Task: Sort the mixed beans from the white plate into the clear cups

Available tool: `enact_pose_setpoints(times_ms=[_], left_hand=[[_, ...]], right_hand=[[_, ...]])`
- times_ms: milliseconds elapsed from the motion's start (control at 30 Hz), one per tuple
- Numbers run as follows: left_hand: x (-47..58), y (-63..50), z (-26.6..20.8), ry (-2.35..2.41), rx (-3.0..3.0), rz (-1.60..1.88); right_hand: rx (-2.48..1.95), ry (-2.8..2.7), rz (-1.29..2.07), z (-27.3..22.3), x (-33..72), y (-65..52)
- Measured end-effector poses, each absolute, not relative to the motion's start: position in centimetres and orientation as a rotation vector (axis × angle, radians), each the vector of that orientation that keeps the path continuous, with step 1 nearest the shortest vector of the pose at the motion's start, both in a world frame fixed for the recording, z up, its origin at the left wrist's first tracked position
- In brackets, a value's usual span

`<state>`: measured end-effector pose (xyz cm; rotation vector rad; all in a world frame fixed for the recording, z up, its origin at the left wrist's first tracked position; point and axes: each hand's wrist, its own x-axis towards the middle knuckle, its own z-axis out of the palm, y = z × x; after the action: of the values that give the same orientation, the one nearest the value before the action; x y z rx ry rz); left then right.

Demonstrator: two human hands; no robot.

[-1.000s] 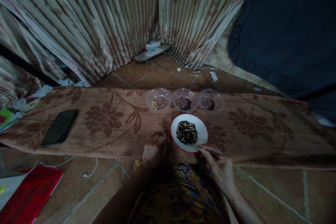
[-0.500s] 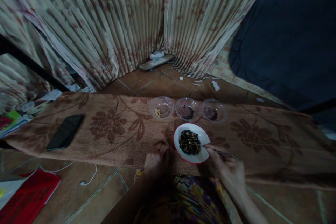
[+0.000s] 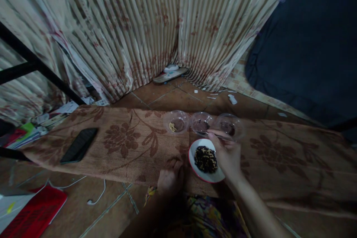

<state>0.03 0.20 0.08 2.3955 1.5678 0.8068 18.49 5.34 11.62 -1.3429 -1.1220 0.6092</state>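
Observation:
My right hand (image 3: 231, 158) is closed on thin metal tweezers (image 3: 223, 137), raised over the far rim of a white bowl with a red edge (image 3: 219, 176). The tips point towards the middle clear plastic cup (image 3: 201, 113); whether they grip anything is too small to tell. Dark beans mixed with pale yellow ones (image 3: 205, 159) lie in the bowl. Left of it, my left hand (image 3: 170, 176) rests on the cloth with curled fingers and nothing visible in them. The left cup (image 3: 181, 125) has pale beans; dark pieces lie in the middle and right cup (image 3: 237, 126).
A brown flowered cloth (image 3: 156, 167) covers the low bench. A black phone (image 3: 79, 145) lies on its left side, with papers (image 3: 28, 132) beyond. White earphones (image 3: 90, 201) and a red bag (image 3: 41, 212) are on the tiled floor. Striped curtains (image 3: 145, 26) hang behind.
My right hand has lifted the tweezers out of the beans and moved them forward, towards the cups. My left hand stays beside the bowl. The whole view has shifted slightly.

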Motion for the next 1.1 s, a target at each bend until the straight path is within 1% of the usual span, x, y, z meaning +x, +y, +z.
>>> enact_pose_setpoints(times_ms=[67, 167, 333, 467, 667, 1100], left_hand=[[0.1, 0.2, 0.2, 1.573, 2.403, 0.781], [0.1, 0.1, 0.4, 1.597, 2.391, 0.752], [0.0, 0.2, 0.5, 1.572, 2.387, 0.718], [-0.1, 0.2, 0.2, 1.589, 2.387, 0.714], [-0.1, 0.3, 0.3, 1.583, 2.381, 0.684], [-0.2, 0.3, 0.2, 1.568, 2.396, 0.705]], right_hand=[[-1.404, -1.058, 0.613, 10.7, 20.2, 3.4], [-1.521, -0.982, 0.732, 9.2, 22.8, 0.7], [-1.654, -1.180, 0.785, 7.5, 25.0, -3.1], [-1.671, -1.299, 0.794, 6.9, 25.1, -4.6], [-1.635, -1.234, 0.811, 6.7, 24.5, -4.5], [-1.611, -1.285, 0.840, 5.7, 24.4, -4.5]])
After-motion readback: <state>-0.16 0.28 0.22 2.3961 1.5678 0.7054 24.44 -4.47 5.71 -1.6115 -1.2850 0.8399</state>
